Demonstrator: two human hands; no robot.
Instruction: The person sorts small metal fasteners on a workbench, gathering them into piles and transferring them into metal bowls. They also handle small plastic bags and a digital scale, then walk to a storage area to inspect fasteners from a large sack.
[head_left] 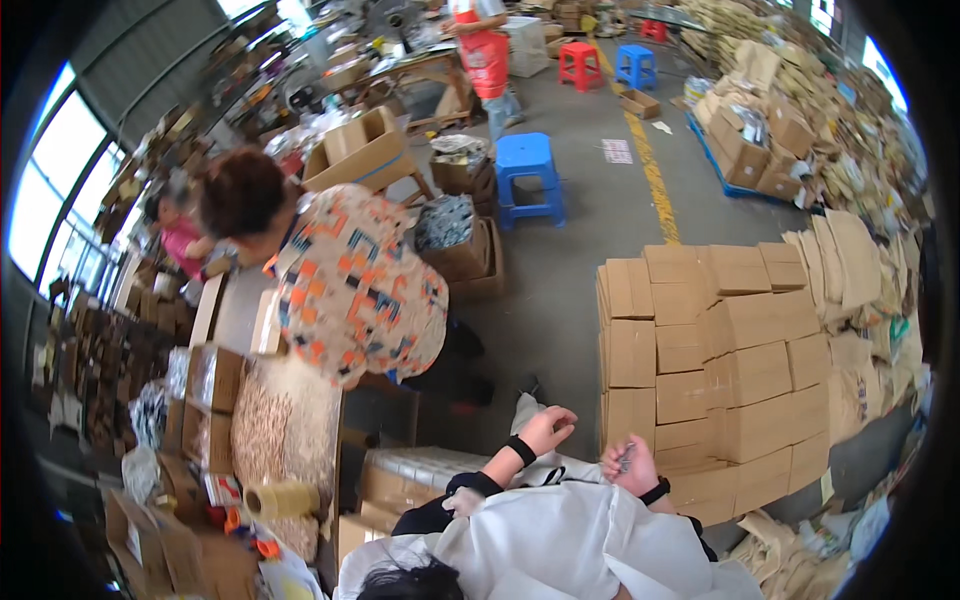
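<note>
My left hand (548,430) is held out over the floor in front of me, with a black band at its wrist. Its fingers are loosely bent and a little apart, and I see nothing in them. My right hand (632,466) is close to the near left edge of the stacked cardboard boxes (680,370). Its fingers are curled round a small grey, metallic-looking piece (626,458), partly hidden by them. A pale grey-white cloth (590,535) covers my front.
To my left a person in a patterned shirt (360,280) bends over a worktable (315,425) heaped with small tan pieces (262,430). Beyond stand a blue stool (527,175) and a carton of grey parts (450,235). Sacks (845,260) pile up on the right.
</note>
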